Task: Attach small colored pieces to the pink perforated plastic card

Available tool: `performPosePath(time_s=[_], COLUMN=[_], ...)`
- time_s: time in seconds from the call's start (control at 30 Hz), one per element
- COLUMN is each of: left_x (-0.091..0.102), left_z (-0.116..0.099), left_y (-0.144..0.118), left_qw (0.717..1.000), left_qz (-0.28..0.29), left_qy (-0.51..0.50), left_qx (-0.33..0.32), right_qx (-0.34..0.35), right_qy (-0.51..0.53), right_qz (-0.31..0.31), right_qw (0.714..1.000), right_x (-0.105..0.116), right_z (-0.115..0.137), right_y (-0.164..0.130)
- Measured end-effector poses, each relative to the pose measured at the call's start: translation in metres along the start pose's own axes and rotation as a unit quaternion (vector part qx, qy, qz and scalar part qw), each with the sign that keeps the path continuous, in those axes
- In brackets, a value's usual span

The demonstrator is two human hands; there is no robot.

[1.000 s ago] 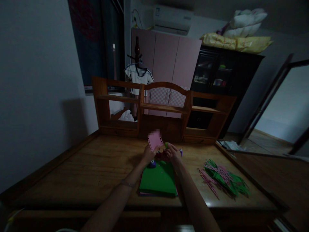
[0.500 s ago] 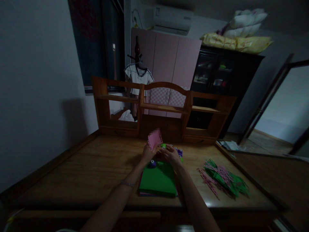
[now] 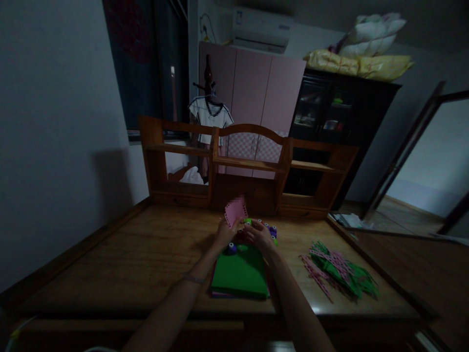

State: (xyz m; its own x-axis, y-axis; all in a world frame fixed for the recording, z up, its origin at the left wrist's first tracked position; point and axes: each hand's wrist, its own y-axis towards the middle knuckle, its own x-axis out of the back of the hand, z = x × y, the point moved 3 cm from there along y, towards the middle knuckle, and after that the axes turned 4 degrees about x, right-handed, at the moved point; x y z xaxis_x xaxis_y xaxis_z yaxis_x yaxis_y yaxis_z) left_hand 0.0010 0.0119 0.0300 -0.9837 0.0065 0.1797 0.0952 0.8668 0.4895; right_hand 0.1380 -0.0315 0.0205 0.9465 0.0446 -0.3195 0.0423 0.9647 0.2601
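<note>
My left hand (image 3: 225, 233) is closed on a pink sheet (image 3: 234, 212) with a row of small holes or notches along its edges. Close beside it, my right hand (image 3: 260, 234) curls its fingers round a small bright green craft punch (image 3: 248, 222), which meets the sheet's lower right edge. The fingers hide much of that contact. Under both hands lies a stack of green sheets (image 3: 240, 274), with pink and bluish layers showing below. A purple punch (image 3: 231, 249) stands at the stack's upper left. Several more punches (image 3: 273, 230) in purple, red and green are partly hidden behind my right hand.
To the right on the wooden desk (image 3: 146, 259) lies a tangled heap of pink and green cut strips (image 3: 339, 269). A low wooden shelf unit (image 3: 249, 166) with compartments closes off the desk's back edge. A wall (image 3: 54, 146) runs along the left side.
Almost nothing differs. The pink sheet has shifted very slightly to the right, and both hands keep their hold in the same place.
</note>
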Motion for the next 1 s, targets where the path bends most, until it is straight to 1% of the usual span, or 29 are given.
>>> performPosePath(time_s=[0.13, 0.3, 0.43, 0.53, 0.63, 0.77, 1.0], left_x=[0.000, -0.001, -0.001, -0.001, -0.001, -0.002, -0.003], left_z=[0.000, 0.004, 0.003, 0.002, 0.004, 0.007, 0.010], left_y=[0.000, 0.001, 0.001, 0.000, 0.000, 0.001, 0.001], left_qw=[1.000, 1.000, 1.000, 1.000, 1.000, 1.000, 1.000], left_qz=[-0.006, 0.003, -0.001, 0.001, 0.010, 0.017, 0.015], left_qy=[0.000, -0.005, 0.002, 0.001, -0.008, -0.006, -0.019], left_qx=[-0.002, 0.000, -0.004, -0.005, 0.009, 0.017, 0.012], right_qx=[0.012, 0.012, 0.014, 0.008, -0.004, 0.000, -0.005], right_qy=[0.002, 0.006, 0.002, -0.001, 0.000, 0.001, -0.005], right_qz=[-0.006, 0.002, -0.016, -0.014, -0.003, 0.007, -0.007], right_qw=[1.000, 1.000, 1.000, 1.000, 1.000, 1.000, 1.000], right_x=[0.001, 0.002, 0.003, 0.002, 0.001, 0.001, 0.001], right_z=[0.000, -0.003, -0.005, -0.006, -0.005, -0.003, -0.003], right_y=[0.000, 0.001, 0.003, 0.002, 0.000, -0.001, -0.001])
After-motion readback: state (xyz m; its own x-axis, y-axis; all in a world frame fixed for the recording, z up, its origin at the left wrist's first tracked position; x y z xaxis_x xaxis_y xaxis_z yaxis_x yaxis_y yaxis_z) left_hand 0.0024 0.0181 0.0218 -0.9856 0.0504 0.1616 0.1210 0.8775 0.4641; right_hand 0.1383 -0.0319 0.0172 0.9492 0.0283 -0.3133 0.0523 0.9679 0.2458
